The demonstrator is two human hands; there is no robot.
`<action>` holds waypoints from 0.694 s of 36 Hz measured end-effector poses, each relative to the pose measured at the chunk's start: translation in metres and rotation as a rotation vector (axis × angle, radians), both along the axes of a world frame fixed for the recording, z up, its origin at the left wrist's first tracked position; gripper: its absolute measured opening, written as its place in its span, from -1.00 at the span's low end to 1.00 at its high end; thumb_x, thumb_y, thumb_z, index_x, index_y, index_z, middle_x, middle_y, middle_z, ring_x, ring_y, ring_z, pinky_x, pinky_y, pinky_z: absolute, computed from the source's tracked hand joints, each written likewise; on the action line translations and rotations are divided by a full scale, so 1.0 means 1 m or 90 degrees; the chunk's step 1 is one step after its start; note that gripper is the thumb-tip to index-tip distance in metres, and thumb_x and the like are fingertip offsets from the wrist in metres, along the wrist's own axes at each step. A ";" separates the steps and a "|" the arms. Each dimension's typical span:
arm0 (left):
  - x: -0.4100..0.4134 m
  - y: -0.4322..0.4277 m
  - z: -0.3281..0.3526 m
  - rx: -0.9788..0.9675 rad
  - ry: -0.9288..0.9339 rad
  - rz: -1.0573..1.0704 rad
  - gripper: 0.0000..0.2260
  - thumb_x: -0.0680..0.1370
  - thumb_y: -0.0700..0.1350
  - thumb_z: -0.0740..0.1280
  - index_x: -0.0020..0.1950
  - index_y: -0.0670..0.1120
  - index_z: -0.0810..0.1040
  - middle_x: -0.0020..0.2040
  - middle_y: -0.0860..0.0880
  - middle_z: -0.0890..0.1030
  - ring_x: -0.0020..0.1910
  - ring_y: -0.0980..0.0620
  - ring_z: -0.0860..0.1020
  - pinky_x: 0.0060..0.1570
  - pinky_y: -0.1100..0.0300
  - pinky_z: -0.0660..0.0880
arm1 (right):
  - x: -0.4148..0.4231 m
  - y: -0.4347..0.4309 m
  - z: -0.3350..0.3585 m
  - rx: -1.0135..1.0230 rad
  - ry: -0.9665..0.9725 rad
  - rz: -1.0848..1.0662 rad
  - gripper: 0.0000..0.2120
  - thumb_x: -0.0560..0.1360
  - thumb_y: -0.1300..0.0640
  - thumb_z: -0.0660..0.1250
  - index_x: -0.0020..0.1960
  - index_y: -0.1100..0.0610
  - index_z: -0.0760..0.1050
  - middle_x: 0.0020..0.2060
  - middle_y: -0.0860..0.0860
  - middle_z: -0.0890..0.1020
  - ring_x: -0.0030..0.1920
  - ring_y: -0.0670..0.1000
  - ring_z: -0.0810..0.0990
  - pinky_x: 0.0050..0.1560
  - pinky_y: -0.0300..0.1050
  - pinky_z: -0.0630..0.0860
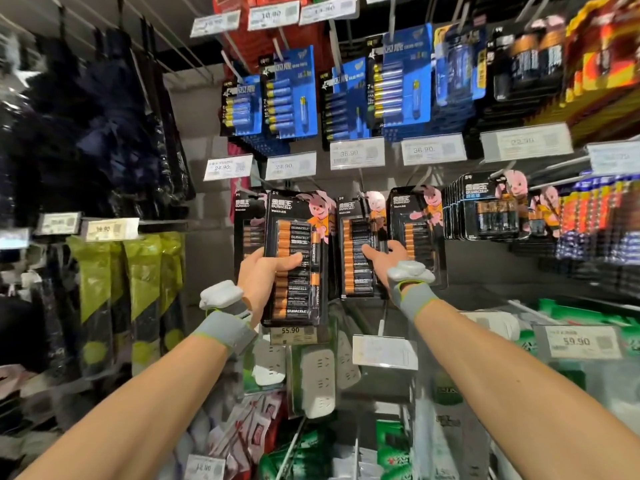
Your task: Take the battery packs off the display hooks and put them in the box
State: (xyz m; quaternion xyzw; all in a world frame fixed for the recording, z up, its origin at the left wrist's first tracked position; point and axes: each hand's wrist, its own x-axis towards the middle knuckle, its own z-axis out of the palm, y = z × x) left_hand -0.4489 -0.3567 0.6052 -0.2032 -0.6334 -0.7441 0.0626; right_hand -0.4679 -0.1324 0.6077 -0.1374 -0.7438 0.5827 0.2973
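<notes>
While the left hand (263,275) clasped one black battery pack (294,237), the right hand (384,259) gripped the edge of a second pack (356,271) hanging just beside it.

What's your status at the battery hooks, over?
Left hand grips a black-and-copper carded battery pack. Right hand pinches the neighbouring hanging pack. Box not in view. Nothing blocking.

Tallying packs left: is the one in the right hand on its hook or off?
On, apparently: the hanging pack lines up with its row, right hand gripping its edge.
</notes>
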 end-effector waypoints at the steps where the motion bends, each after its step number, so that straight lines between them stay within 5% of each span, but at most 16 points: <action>1: -0.002 0.000 -0.001 0.002 -0.002 -0.001 -0.70 0.43 -0.22 0.45 0.16 -0.12 0.59 -0.02 -0.14 0.71 -0.07 -0.17 0.70 0.01 -0.08 0.61 | -0.002 0.001 -0.001 -0.002 0.005 -0.002 -0.32 0.53 -0.06 0.35 0.51 0.14 0.15 0.47 0.14 0.27 0.43 0.22 0.28 0.42 0.11 0.22; 9: -0.002 0.003 -0.005 0.032 -0.027 -0.021 -0.77 0.45 -0.26 0.43 0.10 -0.14 0.61 -0.08 -0.14 0.72 -0.15 -0.14 0.70 -0.13 0.03 0.60 | -0.006 0.006 -0.005 0.030 0.006 -0.024 -0.39 0.53 0.00 0.35 0.44 0.21 0.20 0.39 0.19 0.37 0.34 0.21 0.39 0.32 0.01 0.28; 19: 0.011 0.004 -0.003 0.038 -0.048 -0.019 -0.71 0.42 -0.23 0.48 0.13 -0.15 0.62 -0.09 -0.13 0.72 -0.17 -0.11 0.71 -0.21 0.08 0.61 | 0.003 0.001 -0.004 0.121 -0.056 -0.084 -0.32 0.50 -0.17 0.31 0.43 0.22 0.24 0.33 0.16 0.45 0.29 0.23 0.45 0.33 0.13 0.34; 25: 0.021 0.008 -0.002 0.047 -0.058 -0.035 -0.67 0.43 -0.21 0.49 0.18 -0.16 0.58 -0.11 -0.10 0.73 -0.18 -0.08 0.71 -0.34 0.16 0.59 | 0.017 -0.002 -0.004 0.119 -0.043 -0.065 -0.29 0.48 -0.06 0.39 0.49 0.21 0.19 0.35 0.16 0.44 0.31 0.21 0.44 0.34 0.10 0.36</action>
